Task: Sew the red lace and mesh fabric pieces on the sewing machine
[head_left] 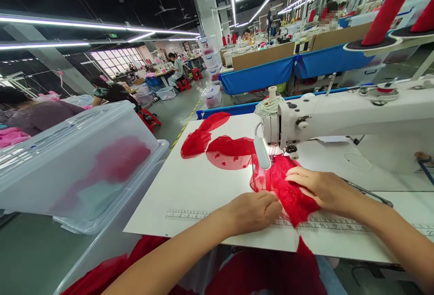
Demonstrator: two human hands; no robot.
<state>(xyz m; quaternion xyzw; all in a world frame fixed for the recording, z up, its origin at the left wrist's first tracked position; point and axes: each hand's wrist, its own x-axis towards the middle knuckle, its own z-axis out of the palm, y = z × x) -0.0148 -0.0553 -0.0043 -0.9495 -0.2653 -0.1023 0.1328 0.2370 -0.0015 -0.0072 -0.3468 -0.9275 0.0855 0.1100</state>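
Observation:
Red sheer lace fabric [288, 191] lies under the needle area of a white sewing machine [322, 118]. My left hand [256, 213] is closed, its fingers pinching the near left edge of this fabric. Flat on the fabric's right side rests my right hand [317, 188], fingers stretched out and pressing it to the table. More red sheer pieces [230, 150] trail off behind and to the left, joined in a chain. Toward my lap another red piece [308, 259] hangs over the table's front edge.
A printed ruler [325, 227] runs along the white table's front. Clear plastic bins [84, 164] stand at the left, with red fabric inside. Red thread cones [384, 19] stand at upper right. Several people sit at other tables. A thin metal rod [369, 191] lies right of my hand.

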